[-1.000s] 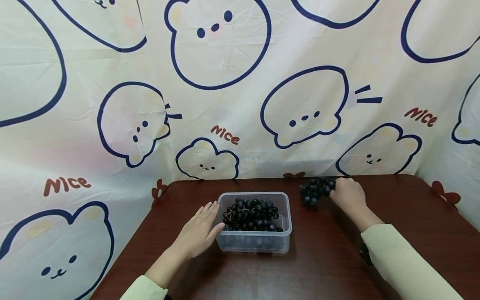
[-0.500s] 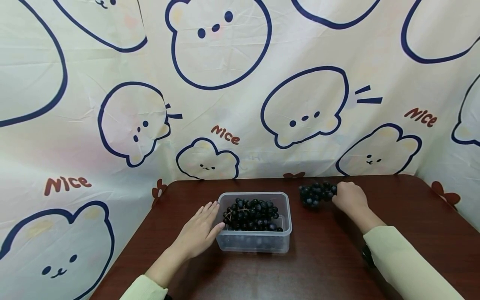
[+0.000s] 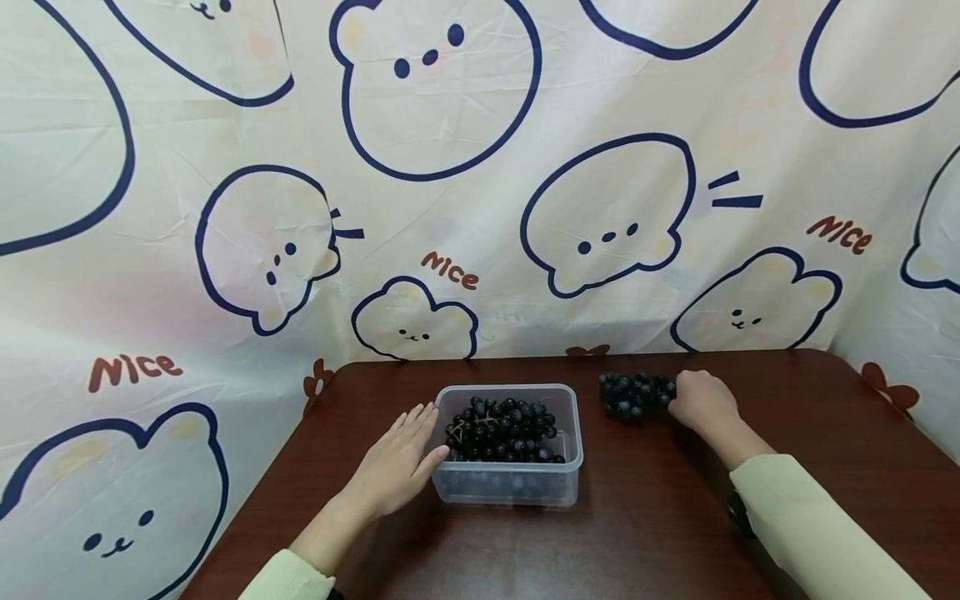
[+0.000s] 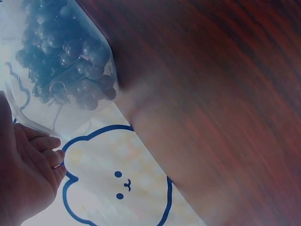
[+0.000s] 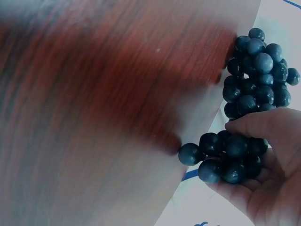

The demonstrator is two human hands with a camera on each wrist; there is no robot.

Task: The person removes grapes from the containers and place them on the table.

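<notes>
A clear plastic box [image 3: 506, 483] stands on the table with a bunch of dark grapes [image 3: 506, 429] inside. My left hand [image 3: 397, 462] rests against the box's left side, its fingers straight and its thumb at the near rim. To the right of the box, my right hand [image 3: 703, 404] grips a second bunch of dark grapes [image 3: 633, 396] by its right end, at the table's far side. In the right wrist view the thumb and fingers [image 5: 263, 123] close round the middle of this bunch [image 5: 256, 70], with grapes showing on both sides of the thumb.
The dark brown wooden table [image 3: 637, 533] ends at the back against a pale hanging cloth [image 3: 495, 225] printed with bear outlines. Cloth also hangs on the left and right sides.
My right hand has moved slightly down and toward the near right, and the grape bunch has come lower with it. The left hand and the box stay put.
</notes>
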